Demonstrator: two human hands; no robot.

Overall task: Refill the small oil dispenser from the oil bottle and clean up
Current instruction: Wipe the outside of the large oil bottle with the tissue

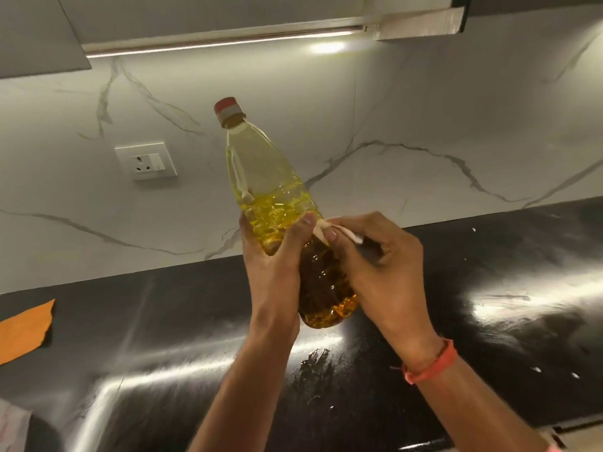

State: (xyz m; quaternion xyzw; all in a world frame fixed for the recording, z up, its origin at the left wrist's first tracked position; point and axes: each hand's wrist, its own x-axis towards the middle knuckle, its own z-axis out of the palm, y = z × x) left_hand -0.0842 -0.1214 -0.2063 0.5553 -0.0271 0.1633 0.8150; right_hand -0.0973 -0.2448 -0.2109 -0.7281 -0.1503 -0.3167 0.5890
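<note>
We've got the oil bottle (270, 203) capped, tilted toward 11 o'clock above the counter (489, 305), left hand (277, 256) wrapped round its ribbed waist (best grip, likely oily, thin walls flex), right hand (375, 256) pinching a white scrap (329, 231) at 3 o'clock.

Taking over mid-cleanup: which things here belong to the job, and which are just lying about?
Job: oil bottle, capped, held by left hand; white wipe pinched in right hand.
Lying about: orange cloth; wall socket; black countertop.
</note>
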